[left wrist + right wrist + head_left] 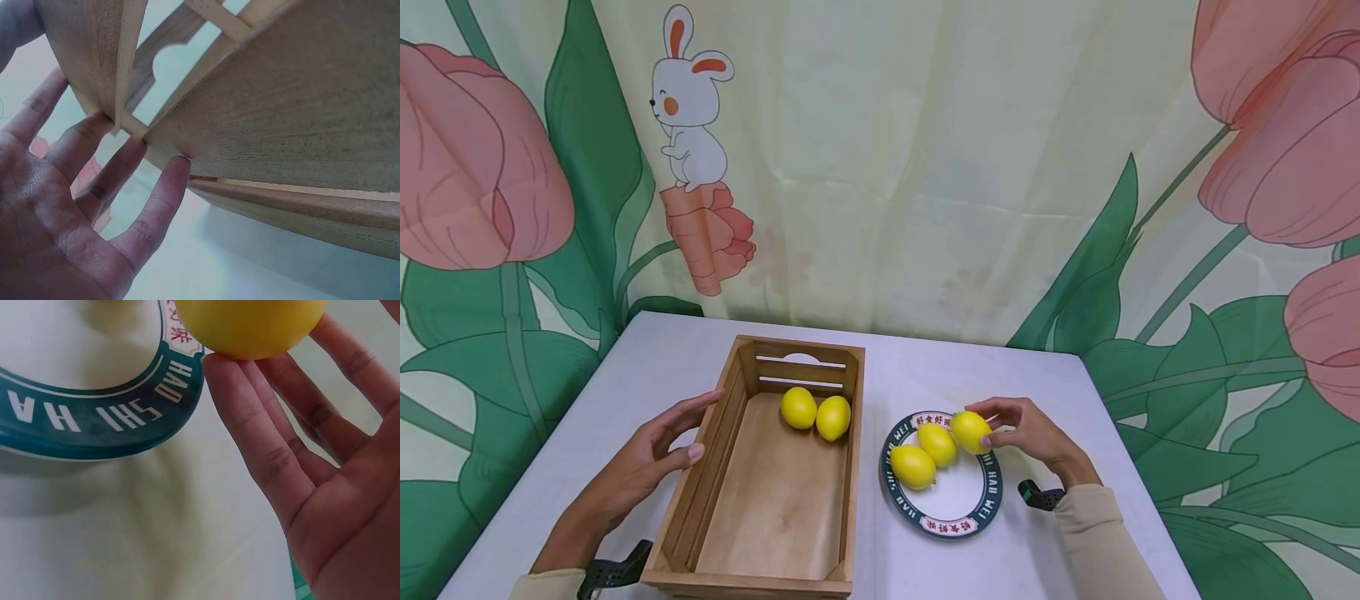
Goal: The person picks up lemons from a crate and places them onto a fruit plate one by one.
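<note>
Curtain: While it fills the background, the pale curtain [880, 167] shows only printed figures, pink tulips [478, 158] among them, and takes no part in the work
Table: White table [1037, 375] supports every item listed below
Crate: Wooden crate [775, 525], open-topped, slatted at the far end; most of its floor lies bare
Plate: Round plate [955, 496] with dark lettered rim, beside the crate and apart from it
Left hand: Left hand [647, 454] with fingers spread, fingertips touching the crate's left side; no item grasped
Right hand: Right hand [1026, 429] pinching one lemon between thumb and fingers at the plate's far right edge
Lemons in crate: Two, one [798, 407] just beside the other [833, 418], near the far end
Lemons on plate: Two, one [913, 467] left of the other [936, 444]
Lemon in fingers: One [972, 432], over the plate's rim; whether it touches the plate cannot be determined
Lemon tally: Judged partway, two settled in the crate, two on the plate, one in hand; direction of transfer not established, so the remaining share cannot be certified
</note>
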The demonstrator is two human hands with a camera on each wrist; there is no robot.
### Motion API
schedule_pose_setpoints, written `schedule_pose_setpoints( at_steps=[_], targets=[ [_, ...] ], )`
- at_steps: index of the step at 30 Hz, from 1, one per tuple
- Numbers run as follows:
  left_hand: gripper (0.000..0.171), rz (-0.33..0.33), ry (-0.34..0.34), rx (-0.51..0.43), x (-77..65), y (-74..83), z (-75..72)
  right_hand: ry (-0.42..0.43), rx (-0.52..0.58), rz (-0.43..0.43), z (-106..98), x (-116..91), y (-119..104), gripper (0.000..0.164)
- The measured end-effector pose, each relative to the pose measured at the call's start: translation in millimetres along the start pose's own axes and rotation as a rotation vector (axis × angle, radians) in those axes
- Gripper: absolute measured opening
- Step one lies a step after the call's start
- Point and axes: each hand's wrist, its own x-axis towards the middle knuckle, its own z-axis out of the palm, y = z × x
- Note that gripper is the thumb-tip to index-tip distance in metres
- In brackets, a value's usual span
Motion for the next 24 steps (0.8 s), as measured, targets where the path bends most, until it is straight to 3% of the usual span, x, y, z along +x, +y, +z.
schedule_pose_setpoints(
  at_steps=[7, 24],
  targets=[
    [0.061, -0.015, 0.003, -0.014, 1.5, -0.2, -0.5, 0.022, -0.030, 0.032, 2.2, 3.6, 4.7, 0.053],
    [0.061, 0.009, -0.015, -0.026, 0.9, -0.9, -1.2, 0.103, -0.112, 0.107, 14.4, 7.6, -6.7, 0.052]
  ],
)
